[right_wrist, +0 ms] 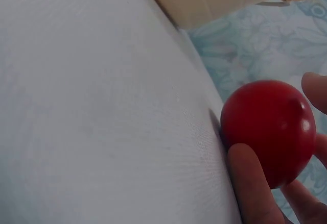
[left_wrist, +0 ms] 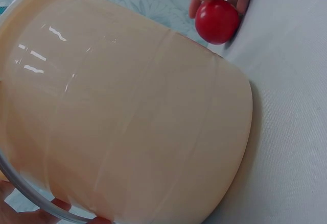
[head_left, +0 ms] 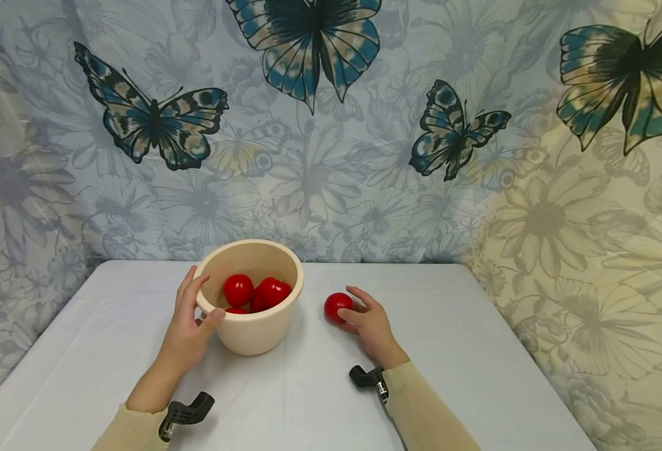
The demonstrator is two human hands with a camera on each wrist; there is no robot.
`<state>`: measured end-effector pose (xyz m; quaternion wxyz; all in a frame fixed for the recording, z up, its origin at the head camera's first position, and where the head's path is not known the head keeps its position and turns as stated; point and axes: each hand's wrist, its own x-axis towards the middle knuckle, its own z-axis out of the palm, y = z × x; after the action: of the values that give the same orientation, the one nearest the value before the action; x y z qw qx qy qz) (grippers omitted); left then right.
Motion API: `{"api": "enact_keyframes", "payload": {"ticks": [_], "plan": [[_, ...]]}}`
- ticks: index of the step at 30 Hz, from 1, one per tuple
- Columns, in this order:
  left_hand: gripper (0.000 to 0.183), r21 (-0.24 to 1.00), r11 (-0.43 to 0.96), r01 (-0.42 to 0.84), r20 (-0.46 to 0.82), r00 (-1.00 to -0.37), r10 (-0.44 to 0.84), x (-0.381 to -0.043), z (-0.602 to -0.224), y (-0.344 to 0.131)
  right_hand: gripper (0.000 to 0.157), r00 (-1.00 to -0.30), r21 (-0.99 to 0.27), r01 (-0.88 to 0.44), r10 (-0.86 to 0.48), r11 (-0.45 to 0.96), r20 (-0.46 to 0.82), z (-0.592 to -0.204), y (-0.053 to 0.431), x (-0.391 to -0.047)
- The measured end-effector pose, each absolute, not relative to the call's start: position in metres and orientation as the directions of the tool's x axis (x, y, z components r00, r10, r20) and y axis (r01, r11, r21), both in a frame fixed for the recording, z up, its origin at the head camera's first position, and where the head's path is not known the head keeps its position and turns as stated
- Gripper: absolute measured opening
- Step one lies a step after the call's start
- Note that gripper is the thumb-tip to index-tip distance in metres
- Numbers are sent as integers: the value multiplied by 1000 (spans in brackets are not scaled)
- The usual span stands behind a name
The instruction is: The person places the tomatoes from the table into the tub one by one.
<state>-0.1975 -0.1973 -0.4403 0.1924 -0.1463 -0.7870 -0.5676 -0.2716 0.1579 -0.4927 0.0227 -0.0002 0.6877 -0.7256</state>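
Note:
A cream bucket (head_left: 254, 335) stands on the white table with several glossy red round fruits (head_left: 238, 290) inside. My left hand (head_left: 186, 329) holds it by the left side, thumb at the front of the rim and fingers along the outer wall. In the left wrist view its fingertips show beside the bucket's grey handle (left_wrist: 38, 198). Right of the bucket, my right hand (head_left: 372, 327) holds another round red fruit (right_wrist: 268, 132) low at the tabletop. The thumb lies against it, other fingers reach around its far side, and one fingertip stands slightly off it.
The white-covered table (head_left: 308, 401) ends at a back edge just behind the bucket. Beyond it hangs a cloth (head_left: 319, 181) printed with flowers and butterflies. Black wrist mounts (head_left: 190, 410) stick out inward from both sleeves.

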Motion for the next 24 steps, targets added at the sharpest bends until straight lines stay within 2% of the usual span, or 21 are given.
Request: {"api": "enact_keyframes", "payload": {"ticks": [18,24], "plan": [[67,827,335,451,475,-880,9,-198,-441,-198,68,-996,-994,14,-90,106,-23,-491,152,-277],[67,826,337,453,477,-879,13,-197,-441,-198,67,-998,-969,18,-61,246,-35,-491,152,-276]]}}
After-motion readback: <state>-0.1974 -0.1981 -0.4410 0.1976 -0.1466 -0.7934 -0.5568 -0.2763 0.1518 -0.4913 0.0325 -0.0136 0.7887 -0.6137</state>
